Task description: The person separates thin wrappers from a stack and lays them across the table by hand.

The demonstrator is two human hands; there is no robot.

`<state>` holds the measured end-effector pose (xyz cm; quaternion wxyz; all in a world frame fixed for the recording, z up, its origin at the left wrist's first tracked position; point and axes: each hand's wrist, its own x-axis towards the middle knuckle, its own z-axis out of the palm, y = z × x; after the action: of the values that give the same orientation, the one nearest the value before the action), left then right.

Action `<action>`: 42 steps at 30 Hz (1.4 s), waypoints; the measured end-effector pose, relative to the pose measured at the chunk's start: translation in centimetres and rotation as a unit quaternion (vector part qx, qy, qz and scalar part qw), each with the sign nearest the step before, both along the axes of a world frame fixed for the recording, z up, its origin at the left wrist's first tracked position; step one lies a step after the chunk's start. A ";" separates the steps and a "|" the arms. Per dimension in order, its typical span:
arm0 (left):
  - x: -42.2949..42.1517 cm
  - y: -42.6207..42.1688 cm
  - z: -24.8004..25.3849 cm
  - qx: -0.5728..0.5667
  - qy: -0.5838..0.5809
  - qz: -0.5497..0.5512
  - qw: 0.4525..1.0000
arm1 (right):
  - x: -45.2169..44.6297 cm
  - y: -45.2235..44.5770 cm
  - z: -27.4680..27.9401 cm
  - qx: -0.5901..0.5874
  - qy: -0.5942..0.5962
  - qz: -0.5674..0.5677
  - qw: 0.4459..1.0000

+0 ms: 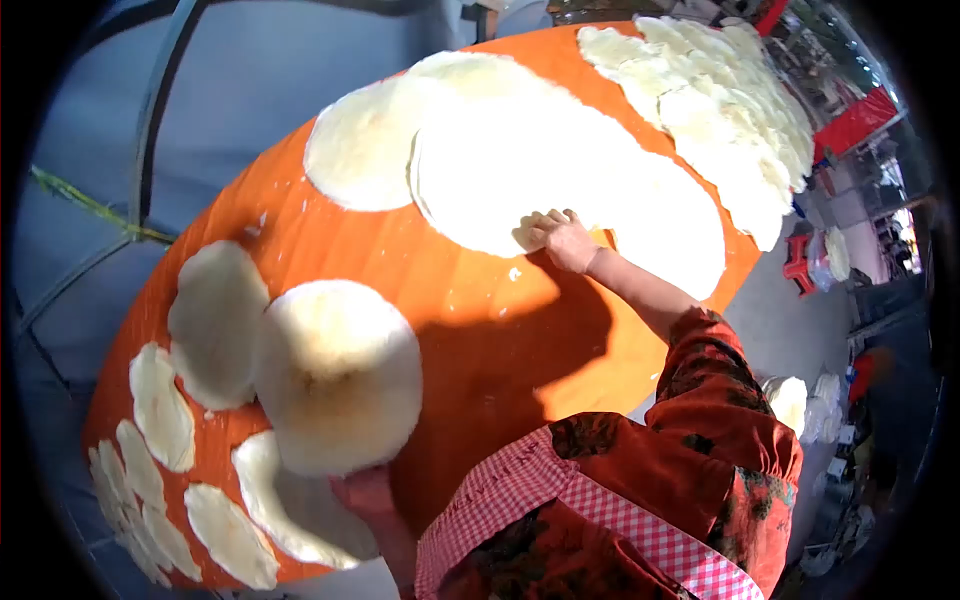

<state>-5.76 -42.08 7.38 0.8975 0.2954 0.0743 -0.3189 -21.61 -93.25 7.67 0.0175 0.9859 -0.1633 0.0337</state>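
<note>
Many flat, round, pale sheets lie on an orange table cover [480, 370]. My right hand [565, 240] reaches to the near edge of a brightly lit sheet [500, 170] in the middle; its fingers are bent over that edge, and glare hides whether they grip it. At the lower left, my left hand [368, 495] is at the bottom edge of a large round sheet [340, 380] with a brownish centre, which it holds. That sheet overlaps an oval sheet [217, 325] on its left and a shaded one [300, 505] below.
Overlapping sheets [710, 100] are heaped at the far right of the table. Smaller sheets [160, 405] line the left end. Blue-grey fabric and a metal frame [150, 120] stand beyond the far edge. A red stool [798, 265] is on the floor at right.
</note>
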 end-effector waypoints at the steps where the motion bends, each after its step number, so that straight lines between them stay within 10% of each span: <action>1: 0.0 0.0 -0.3 0.008 0.007 0.006 1.000 | 0.0 1.2 0.3 -0.004 0.003 -0.013 1.000; 4: -0.2 -1.0 0.6 -0.056 0.050 -0.021 0.997 | 2.4 6.9 3.9 0.114 -0.110 0.051 0.986; 8: 1.2 0.3 -2.8 0.179 0.093 0.070 0.977 | 6.3 18.3 4.3 0.335 -0.121 0.230 0.906; 10: 1.5 -0.9 -1.2 0.186 0.093 0.082 0.975 | 8.2 24.2 -0.1 0.140 -0.157 0.337 0.918; 12: 2.9 1.6 -5.9 0.224 -0.110 0.065 0.966 | 10.0 30.6 -2.4 0.043 -0.288 0.305 0.907; 15: 4.5 0.4 -2.5 0.077 0.034 0.040 0.996 | 13.4 32.2 -0.8 0.188 -0.263 0.255 0.911; 20: 3.0 1.2 6.0 0.055 -0.154 -0.055 0.985 | 16.4 25.8 10.2 0.305 -0.316 0.012 0.898; 25: 0.5 5.3 3.2 0.119 -0.145 -0.072 0.980 | 3.8 13.8 18.7 0.548 -0.466 -0.178 0.671; 30: -3.8 6.0 -1.4 0.194 -0.059 -0.083 0.976 | -8.9 8.8 10.0 0.476 -0.616 -0.306 0.548; 34: -7.2 6.1 -2.3 0.221 -0.037 -0.114 0.968 | -16.5 10.1 -3.0 0.497 -0.558 -0.422 0.513; 36: -8.5 6.2 -1.3 0.253 -0.001 -0.116 0.960 | -17.9 14.1 -3.5 0.618 -0.427 -0.548 0.367; 42: -9.6 11.5 0.0 0.252 -0.011 -0.095 0.963 | -11.5 25.5 -2.4 0.827 -0.190 -0.332 0.412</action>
<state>-15.32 -30.54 7.34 0.7606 0.5209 0.1138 -0.3704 -33.12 -67.77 5.29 -0.8278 0.3600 -0.4261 0.0603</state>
